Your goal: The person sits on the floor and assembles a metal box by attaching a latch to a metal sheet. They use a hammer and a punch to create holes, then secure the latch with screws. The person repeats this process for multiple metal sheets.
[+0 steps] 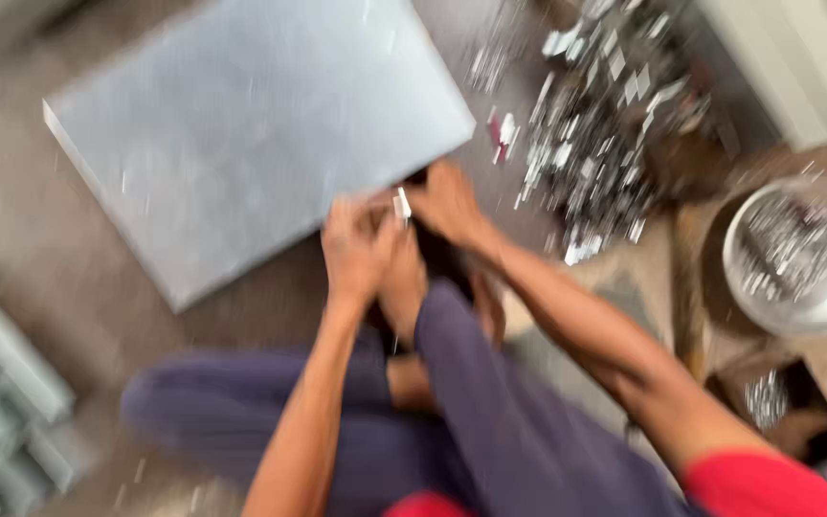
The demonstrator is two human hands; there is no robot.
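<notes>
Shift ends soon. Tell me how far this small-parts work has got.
Looks done: a round metal bowl already holds small metal pieces. In hand: left hand and right hand meet on one small pale piece. Left: the big loose pile on the floor.

Flat grey rectangular slab (251,134) blocks ahead-left; heap of small shiny metal pieces (595,124) and round steel bowl (796,258) crowd the right

Floor (31,230) bears grey slab (251,134), metal scraps (595,124).
</notes>
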